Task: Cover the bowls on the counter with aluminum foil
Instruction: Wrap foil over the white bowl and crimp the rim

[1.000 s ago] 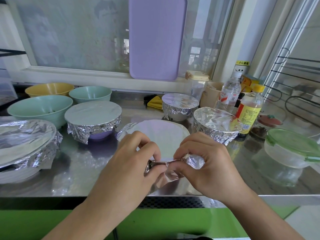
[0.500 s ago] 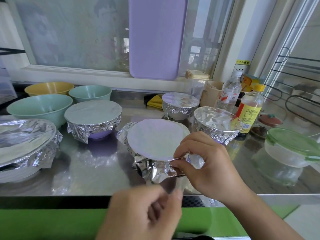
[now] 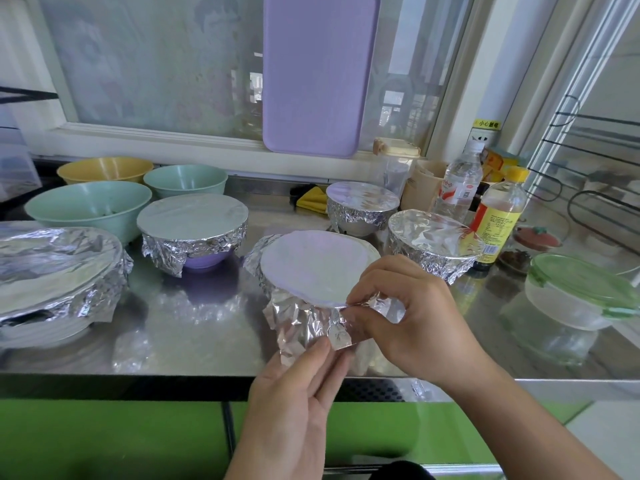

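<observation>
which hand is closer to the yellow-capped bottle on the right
Right. The right hand pinches foil at the front bowl's rim, just left of and nearer the camera than the yellow-capped bottle. The left hand sits lower, at the counter edge, touching the foil's hanging skirt.

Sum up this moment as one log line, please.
step: crimping foil | bowl: front centre | right hand: pinches foil | left hand: touches foil
</observation>
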Demonstrator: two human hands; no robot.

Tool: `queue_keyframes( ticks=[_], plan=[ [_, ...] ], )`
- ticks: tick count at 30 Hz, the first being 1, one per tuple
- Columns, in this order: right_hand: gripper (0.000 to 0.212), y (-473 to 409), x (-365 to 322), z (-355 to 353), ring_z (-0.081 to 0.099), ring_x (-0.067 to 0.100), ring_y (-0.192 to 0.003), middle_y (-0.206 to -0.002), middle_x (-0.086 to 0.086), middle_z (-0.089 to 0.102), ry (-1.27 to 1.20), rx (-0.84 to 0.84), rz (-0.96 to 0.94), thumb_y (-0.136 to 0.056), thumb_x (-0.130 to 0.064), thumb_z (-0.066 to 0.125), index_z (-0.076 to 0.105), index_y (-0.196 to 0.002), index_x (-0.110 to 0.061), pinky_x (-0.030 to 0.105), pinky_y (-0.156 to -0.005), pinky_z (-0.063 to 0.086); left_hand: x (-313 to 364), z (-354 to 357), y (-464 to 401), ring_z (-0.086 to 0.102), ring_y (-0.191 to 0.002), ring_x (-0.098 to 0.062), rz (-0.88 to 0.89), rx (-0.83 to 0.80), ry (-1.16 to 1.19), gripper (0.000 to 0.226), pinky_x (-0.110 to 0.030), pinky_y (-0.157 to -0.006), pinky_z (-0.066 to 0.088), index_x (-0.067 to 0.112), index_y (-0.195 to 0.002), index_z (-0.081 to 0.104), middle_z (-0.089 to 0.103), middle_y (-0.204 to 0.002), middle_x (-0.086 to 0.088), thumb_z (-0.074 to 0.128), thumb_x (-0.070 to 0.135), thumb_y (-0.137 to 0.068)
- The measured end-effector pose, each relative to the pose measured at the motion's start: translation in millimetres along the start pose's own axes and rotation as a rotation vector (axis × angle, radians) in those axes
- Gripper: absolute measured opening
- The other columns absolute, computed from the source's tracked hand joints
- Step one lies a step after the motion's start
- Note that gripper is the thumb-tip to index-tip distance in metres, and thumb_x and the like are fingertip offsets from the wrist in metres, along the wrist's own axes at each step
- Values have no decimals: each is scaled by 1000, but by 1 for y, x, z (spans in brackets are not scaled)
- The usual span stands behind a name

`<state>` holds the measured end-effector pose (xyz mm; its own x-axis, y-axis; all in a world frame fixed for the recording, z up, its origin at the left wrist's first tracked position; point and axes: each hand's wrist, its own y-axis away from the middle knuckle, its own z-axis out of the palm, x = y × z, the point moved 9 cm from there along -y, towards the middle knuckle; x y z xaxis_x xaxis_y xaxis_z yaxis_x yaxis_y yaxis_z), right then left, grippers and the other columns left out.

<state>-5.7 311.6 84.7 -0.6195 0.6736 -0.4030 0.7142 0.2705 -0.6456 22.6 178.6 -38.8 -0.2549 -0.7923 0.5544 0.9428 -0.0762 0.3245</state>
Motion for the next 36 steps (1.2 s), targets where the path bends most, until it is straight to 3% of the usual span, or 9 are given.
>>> queue_keyframes(
  ticks=[4, 8, 14, 17, 19, 21, 24, 28, 36],
  plan=[
    [17, -2, -2, 1, 65, 13, -95, -91, -16, 65, -2, -12, 5, -81, -11, 90, 76, -82, -21, 33, -82, 51, 6, 6, 1, 74, -110, -33, -18, -70, 36, 32, -46, -98, 60, 0, -122, 67, 74, -120, -21, 55, -6, -93],
    [18, -3, -2, 2, 65, 13, -95, -90, -16, 66, 6, -19, 6, -81, -10, 90, 77, -81, -22, 32, -82, 51, 16, 4, -4, 72, -114, -35, 43, -90, -16, 35, -46, -97, 56, 0, -122, 68, 73, -122, -23, 65, 3, -87],
    [18, -2, -5, 2, 65, 11, -94, -92, -16, 66, 27, 2, -42, -82, -7, 90, 78, -83, -20, 30, -82, 52, 46, -11, -14, 79, -85, -29, 209, 39, -534, 12, -33, -72, 65, 0, -103, 75, 79, -89, -17, 74, 1, -92],
    [18, 0, -4, 1, 65, 12, -95, -93, -15, 65, 41, 15, -44, -82, -6, 90, 78, -84, -20, 30, -82, 52, 59, -10, -13, 79, -80, -20, 267, 54, -838, 19, -35, -70, 65, 14, -109, 67, 79, -91, -5, 77, 11, -93],
    [19, 1, -3, 1, 65, 12, -94, -94, -14, 66, 46, 22, -41, -82, -6, 90, 78, -84, -20, 31, -81, 52, 79, -5, -3, 73, -89, -15, 490, 134, -1177, 46, -30, -79, 58, 29, -115, 48, 68, -109, 8, 82, 24, -85],
    [19, 2, -3, 1, 66, 13, -94, -94, -13, 66, 42, 28, -45, -82, -6, 90, 78, -85, -20, 31, -81, 52, 107, 23, 28, 59, -105, -14, 964, 160, -1383, 66, -15, -94, 43, 32, -129, 40, 48, -119, 10, 83, 25, -79],
    [19, 1, -4, 2, 66, 13, -94, -95, -14, 66, 39, 37, -56, -82, -6, 90, 78, -86, -20, 30, -81, 52, 101, 61, 49, 52, -117, -18, 1353, -56, -1635, 42, -19, -102, 40, 19, -125, 62, 47, -127, 4, 76, 22, -86],
    [17, 1, -3, 2, 66, 12, -94, -95, -15, 65, 28, 35, -51, -83, -8, 89, 78, -87, -21, 30, -80, 52, 95, 53, 25, 58, -103, -11, 1285, -122, -1720, 17, -26, -75, 50, 23, -101, 66, 54, -113, 14, 79, 27, -90],
    [20, 4, -1, 4, 65, 12, -96, -97, -16, 64, 36, 8, -26, -82, -15, 92, 76, -91, -23, 29, -82, 51, 98, 44, 13, 56, -96, -9, 1216, -82, -1691, 28, -24, -67, 45, 26, -100, 65, 54, -113, 14, 85, 22, -82]
  ],
)
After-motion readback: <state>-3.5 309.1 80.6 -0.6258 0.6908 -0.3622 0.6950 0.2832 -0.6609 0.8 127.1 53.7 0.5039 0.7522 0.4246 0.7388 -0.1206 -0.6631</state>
